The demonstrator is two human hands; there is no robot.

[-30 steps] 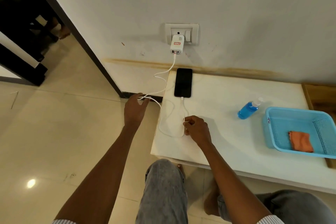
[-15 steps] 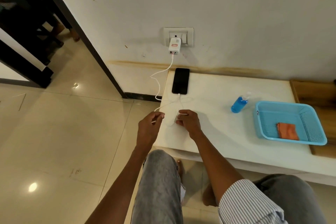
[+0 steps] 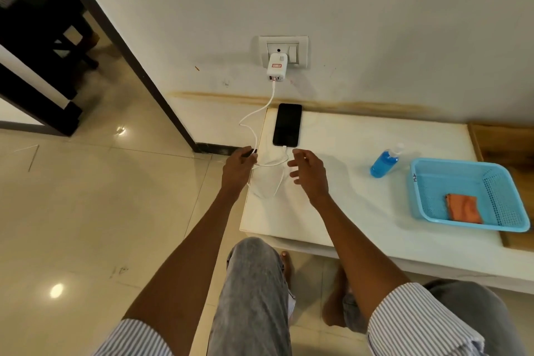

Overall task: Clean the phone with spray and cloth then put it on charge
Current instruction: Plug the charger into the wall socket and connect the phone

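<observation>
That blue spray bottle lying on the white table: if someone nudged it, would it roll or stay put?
The blue spray bottle lies on its side and looks round-bodied, so a sideways nudge would probably set it rolling. The white table looks smooth, offering little to stop it. It appears mostly full of blue liquid, so it may feel fairly heavy for its size.
</observation>
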